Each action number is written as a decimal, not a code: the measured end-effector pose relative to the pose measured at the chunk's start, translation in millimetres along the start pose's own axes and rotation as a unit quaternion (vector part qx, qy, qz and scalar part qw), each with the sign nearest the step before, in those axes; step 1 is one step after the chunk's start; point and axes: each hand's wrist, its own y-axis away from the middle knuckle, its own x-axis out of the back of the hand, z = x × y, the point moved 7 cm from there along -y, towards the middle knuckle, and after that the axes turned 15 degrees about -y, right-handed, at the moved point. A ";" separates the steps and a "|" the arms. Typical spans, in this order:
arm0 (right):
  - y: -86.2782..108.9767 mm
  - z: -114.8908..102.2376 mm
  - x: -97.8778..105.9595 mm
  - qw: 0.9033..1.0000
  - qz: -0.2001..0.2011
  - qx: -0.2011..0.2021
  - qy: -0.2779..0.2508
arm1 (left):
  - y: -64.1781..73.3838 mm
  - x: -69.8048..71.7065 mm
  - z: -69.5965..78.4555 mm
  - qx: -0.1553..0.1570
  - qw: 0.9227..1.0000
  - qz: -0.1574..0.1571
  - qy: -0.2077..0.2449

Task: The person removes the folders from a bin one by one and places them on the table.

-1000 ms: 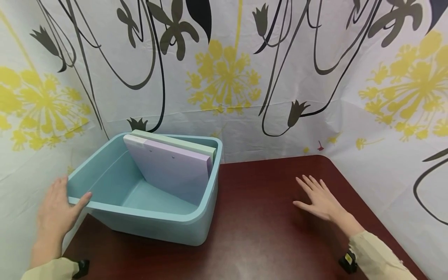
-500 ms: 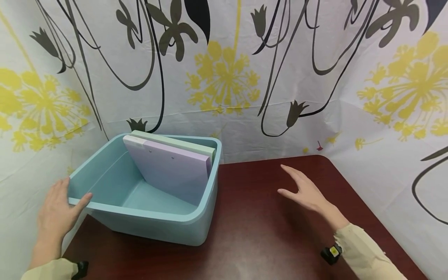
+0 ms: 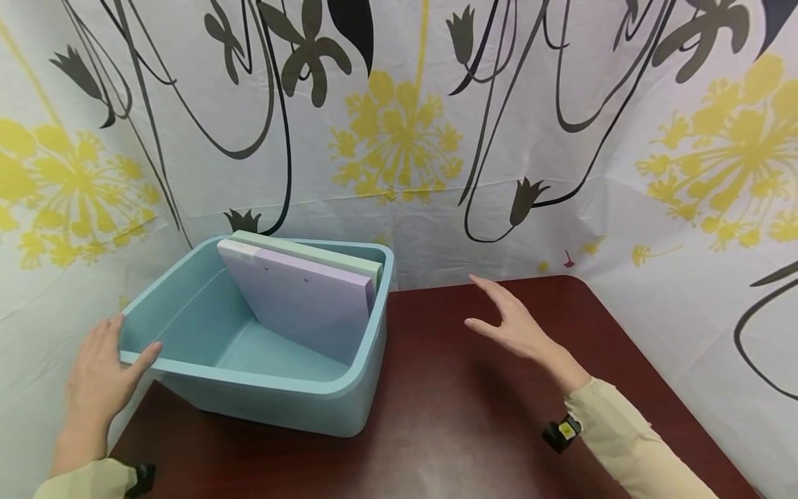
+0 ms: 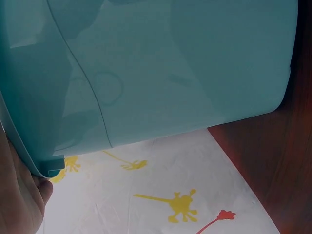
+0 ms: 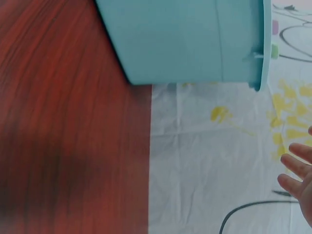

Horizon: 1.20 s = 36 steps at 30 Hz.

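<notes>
A light blue plastic bin [image 3: 262,402] stands on the left side of the table. Inside it, a lilac binder-like case [image 3: 299,298] with a whitish corner and two small studs leans beside a pale green one [image 3: 312,255]. My left hand [image 3: 100,381] holds the bin's near left corner, thumb over the front rim and fingers along the left side. The left wrist view shows the same hand [image 4: 22,190] at the rim. To the right of the bin my right hand [image 3: 514,329] hovers over the table, fingers extended, thumb apart, touching nothing.
The dark red-brown table [image 3: 436,430] has a rounded far right corner. White cloth [image 3: 399,229] with yellow and grey flower prints hangs behind it and at both sides. The bin's left part reaches past the table's left edge.
My right hand has moved left toward the bin and turned from palm down to more edge-on. The left hand, the bin and its contents have stayed in place.
</notes>
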 end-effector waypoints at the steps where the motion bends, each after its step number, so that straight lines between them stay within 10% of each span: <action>1: -4.0 -3.9 -2.2 1.000 -0.002 0.005 -0.004 | 0.2 0.1 -0.5 0.000 1.000 0.003 0.001; 36: -94.3 -101.0 -60.0 0.989 -0.013 0.134 -0.064 | 1.1 0.4 -0.7 -0.010 1.000 0.012 0.024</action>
